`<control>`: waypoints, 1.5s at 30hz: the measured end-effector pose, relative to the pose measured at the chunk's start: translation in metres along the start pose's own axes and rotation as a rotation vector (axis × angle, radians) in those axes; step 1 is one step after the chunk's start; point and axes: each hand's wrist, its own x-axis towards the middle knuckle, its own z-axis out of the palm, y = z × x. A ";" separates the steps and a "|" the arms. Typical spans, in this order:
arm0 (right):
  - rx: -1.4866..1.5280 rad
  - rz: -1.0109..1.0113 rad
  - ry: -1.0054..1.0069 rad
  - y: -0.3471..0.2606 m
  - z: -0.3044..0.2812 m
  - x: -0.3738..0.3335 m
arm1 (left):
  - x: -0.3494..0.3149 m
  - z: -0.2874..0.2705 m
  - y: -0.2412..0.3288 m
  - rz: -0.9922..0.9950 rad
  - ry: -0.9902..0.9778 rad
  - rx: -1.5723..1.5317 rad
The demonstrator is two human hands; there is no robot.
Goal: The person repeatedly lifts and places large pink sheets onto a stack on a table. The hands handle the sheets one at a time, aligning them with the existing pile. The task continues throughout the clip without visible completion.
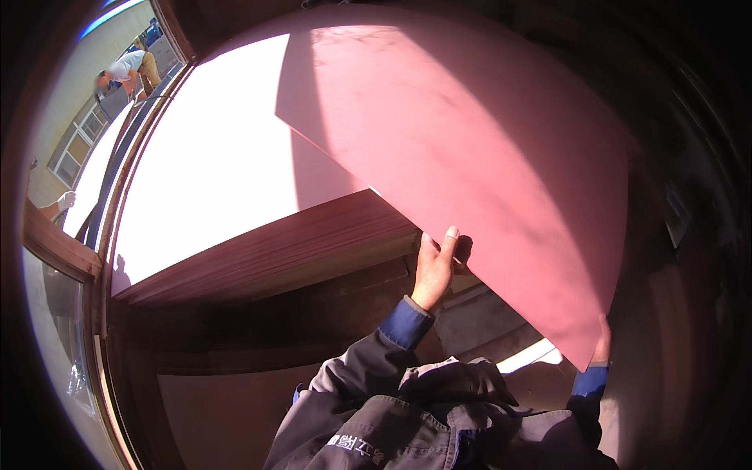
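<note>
A large, thin pink sheet lies slantwise over a stack of similar sheets, its near corner pointing toward me. My left hand grips the sheet's near-left edge, thumb on top and the fingers hidden beneath. Close to the near corner, my right hand is at the sheet's right edge; most of its fingers are hidden behind it. Strong sunlight bleaches the stack's top on the left, while shadow covers the right part of the held sheet.
Left of the stack runs a brown window frame. Beyond it, a person bends over outside, and another person's gloved hand shows lower down. A pale flat panel lies low at the left, in shade.
</note>
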 end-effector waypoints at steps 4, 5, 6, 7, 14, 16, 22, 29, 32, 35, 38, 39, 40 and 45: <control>-0.002 -0.106 0.112 0.033 0.009 0.015 | -0.008 0.036 -0.030 0.287 0.123 0.138; 0.033 -0.131 0.053 0.039 0.016 0.023 | 0.008 0.031 -0.031 0.316 0.128 0.151; -0.012 -0.119 0.145 0.040 0.020 0.033 | 0.027 0.026 -0.031 0.341 0.158 0.194; -0.039 -0.088 0.154 0.042 0.027 0.044 | 0.050 0.025 -0.030 0.385 0.133 0.137; -0.099 -0.208 0.100 0.050 0.081 0.160 | 0.072 0.051 -0.042 -0.020 -0.090 0.360; -0.114 -0.227 0.125 0.050 0.093 0.192 | 0.060 0.062 -0.050 0.019 -0.107 0.377; -0.069 -0.123 0.045 0.041 0.113 0.272 | 0.090 0.080 -0.066 0.392 0.063 0.867; -0.211 0.147 0.048 0.056 0.128 0.296 | 0.122 0.080 -0.067 0.196 0.113 0.914; -0.332 0.205 0.116 0.069 0.139 0.306 | 0.128 0.078 -0.073 0.191 0.058 0.971; -0.382 0.210 0.084 0.077 0.149 0.313 | 0.131 0.079 -0.086 0.148 0.069 0.888; -0.451 0.306 -0.012 0.080 0.156 0.318 | 0.137 0.078 -0.105 0.176 0.101 0.883; -0.471 0.295 -0.073 0.081 0.157 0.318 | 0.139 0.076 -0.111 0.201 0.115 0.898; -0.558 0.301 -0.064 0.081 0.159 0.319 | 0.142 0.073 -0.116 0.255 0.146 0.908; -0.667 0.306 -0.096 0.081 0.157 0.328 | 0.147 0.069 -0.126 0.137 0.160 0.927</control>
